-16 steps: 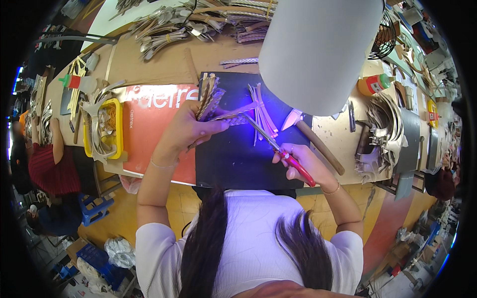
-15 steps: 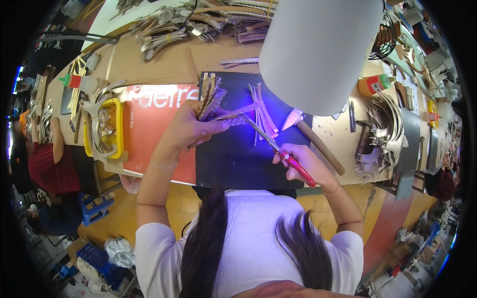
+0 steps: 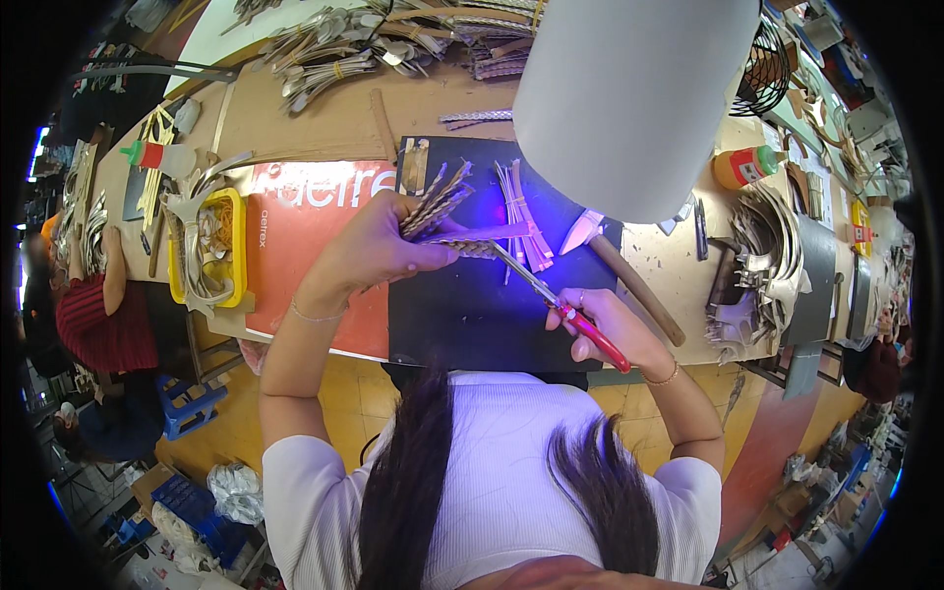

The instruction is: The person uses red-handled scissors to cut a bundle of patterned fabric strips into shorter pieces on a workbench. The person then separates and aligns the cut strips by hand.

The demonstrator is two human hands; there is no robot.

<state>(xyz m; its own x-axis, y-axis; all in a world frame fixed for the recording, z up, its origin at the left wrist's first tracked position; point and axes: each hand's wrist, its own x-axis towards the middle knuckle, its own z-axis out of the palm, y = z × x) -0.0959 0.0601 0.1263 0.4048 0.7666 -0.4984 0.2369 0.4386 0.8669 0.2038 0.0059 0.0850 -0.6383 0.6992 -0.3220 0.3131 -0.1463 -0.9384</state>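
My left hand (image 3: 379, 244) is closed around a bunch of braided straps (image 3: 433, 209), whose ends fan out above the fingers. One flat strap (image 3: 482, 234) sticks out to the right from the bunch, under the bluish-violet light. My right hand (image 3: 618, 329) grips red-handled scissors (image 3: 602, 342), their slim metal blades pointing up and left. The blade tips meet the straps just right of my left fingers; whether they are cutting is too small to tell. Beyond the blades, a small pile of narrow strips (image 3: 526, 218) lies on the black mat (image 3: 462, 329).
A hammer (image 3: 637, 287) lies right of the mat, below a large grey lamp shade (image 3: 629, 108). Curved strap pieces (image 3: 762, 275) are stacked farther right, near an orange bottle (image 3: 742, 167). At left stands a yellow basket (image 3: 239, 251). Bundled straps (image 3: 334, 59) line the back; a co-worker's sleeve (image 3: 103, 329) shows at left.
My left hand has shifted slightly and the bunch has tilted, its fanned ends now leaning right. The scissors have moved a little right and down, staying against the straps.
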